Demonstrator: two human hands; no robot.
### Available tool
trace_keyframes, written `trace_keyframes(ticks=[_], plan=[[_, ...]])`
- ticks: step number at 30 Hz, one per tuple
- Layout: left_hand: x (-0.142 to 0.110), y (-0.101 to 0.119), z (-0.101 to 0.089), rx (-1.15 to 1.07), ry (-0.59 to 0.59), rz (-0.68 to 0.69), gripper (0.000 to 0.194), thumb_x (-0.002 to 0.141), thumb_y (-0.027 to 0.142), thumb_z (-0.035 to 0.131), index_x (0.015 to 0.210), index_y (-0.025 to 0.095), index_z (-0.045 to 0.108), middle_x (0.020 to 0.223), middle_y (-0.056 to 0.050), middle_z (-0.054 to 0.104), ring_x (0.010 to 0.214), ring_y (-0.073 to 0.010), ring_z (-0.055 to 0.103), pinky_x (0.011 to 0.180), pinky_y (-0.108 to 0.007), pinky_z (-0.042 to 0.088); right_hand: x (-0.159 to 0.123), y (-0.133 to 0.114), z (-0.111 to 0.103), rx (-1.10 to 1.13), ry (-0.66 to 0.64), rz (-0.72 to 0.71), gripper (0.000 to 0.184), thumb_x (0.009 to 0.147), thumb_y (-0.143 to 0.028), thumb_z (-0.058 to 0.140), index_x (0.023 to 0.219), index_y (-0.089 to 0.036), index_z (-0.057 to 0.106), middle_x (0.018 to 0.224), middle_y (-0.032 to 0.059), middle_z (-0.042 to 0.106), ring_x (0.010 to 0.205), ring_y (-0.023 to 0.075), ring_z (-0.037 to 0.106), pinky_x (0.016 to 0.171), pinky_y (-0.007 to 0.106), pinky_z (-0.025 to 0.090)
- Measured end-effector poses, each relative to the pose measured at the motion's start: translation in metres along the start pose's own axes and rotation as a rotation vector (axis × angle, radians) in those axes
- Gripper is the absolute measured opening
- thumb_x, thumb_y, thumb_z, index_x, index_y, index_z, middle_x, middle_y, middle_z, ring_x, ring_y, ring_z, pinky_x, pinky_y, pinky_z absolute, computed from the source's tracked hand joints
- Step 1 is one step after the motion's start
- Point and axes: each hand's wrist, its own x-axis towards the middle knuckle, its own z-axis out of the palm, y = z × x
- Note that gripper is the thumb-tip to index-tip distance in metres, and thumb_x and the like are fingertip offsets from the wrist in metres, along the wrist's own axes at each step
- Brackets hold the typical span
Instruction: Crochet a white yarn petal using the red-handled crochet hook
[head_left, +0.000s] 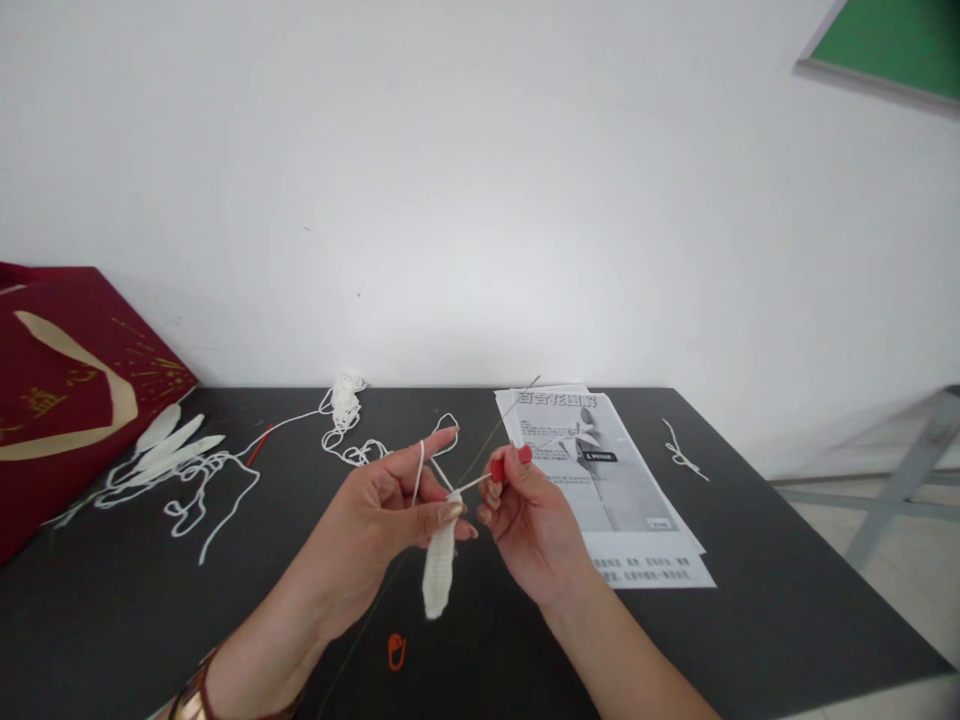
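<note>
My left hand (405, 510) pinches the top of a narrow white crochet piece (439, 570), which hangs down below the fingers. White yarn (421, 455) loops over its raised index finger and runs to the top of the piece. In my right hand (529, 510) is a crochet hook with a red handle (511, 463), gripped between thumb and fingers. The hook's shaft points left to the crochet piece's top edge, where its tip cannot be made out. A thin dark wire (487, 440) passes diagonally behind the hands.
An orange stitch marker (396, 651) lies near the front. Printed sheets (630, 480) are at right, a tied white yarn piece (682, 458) beyond. At left are white crocheted petals (172, 445), a red stick (259, 446), a yarn heap (346, 402) and a dark red bag (67, 380).
</note>
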Motion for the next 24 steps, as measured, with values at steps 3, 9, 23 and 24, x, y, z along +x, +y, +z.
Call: trace_keyframes(ticks=[3,9,23,24], plan=[[0.000,0.000,0.001,0.005,-0.003,0.008,0.073,0.071,0.016,0.079,0.138,0.019,0.051,0.066,0.003,0.066,0.063,-0.0158,0.068,0.061,-0.026,0.049,-0.002,-0.005,0.003,-0.116,-0.024,-0.148,0.021,0.076,-0.035,0.078,0.076,-0.017,0.066,0.060,-0.0042,0.058,0.049,0.0079,0.051,0.044,0.018,0.053],[0.000,0.000,0.004,0.095,0.019,0.045,0.070,0.073,0.016,0.076,0.138,0.015,0.050,0.066,0.002,0.068,0.066,-0.0173,0.068,0.071,-0.030,0.051,-0.008,-0.016,0.004,-0.356,-0.129,-0.457,0.017,0.083,-0.032,0.071,0.074,-0.019,0.066,0.067,-0.0037,0.059,0.050,0.0084,0.054,0.047,0.022,0.054],[0.001,0.002,0.009,0.246,0.088,0.095,0.065,0.071,0.020,0.075,0.133,0.012,0.056,0.064,-0.001,0.070,0.071,-0.0220,0.070,0.081,-0.035,0.050,-0.012,-0.019,-0.003,-0.529,-0.179,-0.637,0.011,0.089,-0.028,0.064,0.081,-0.021,0.067,0.073,-0.0013,0.061,0.059,0.0117,0.057,0.054,0.027,0.052],[0.001,0.001,0.009,0.237,0.092,0.094,0.068,0.070,0.020,0.076,0.134,0.012,0.055,0.064,0.000,0.070,0.069,-0.0219,0.070,0.079,-0.035,0.051,-0.012,-0.019,-0.003,-0.538,-0.184,-0.642,0.011,0.089,-0.028,0.064,0.081,-0.021,0.068,0.073,-0.0012,0.061,0.059,0.0118,0.058,0.054,0.027,0.051]])
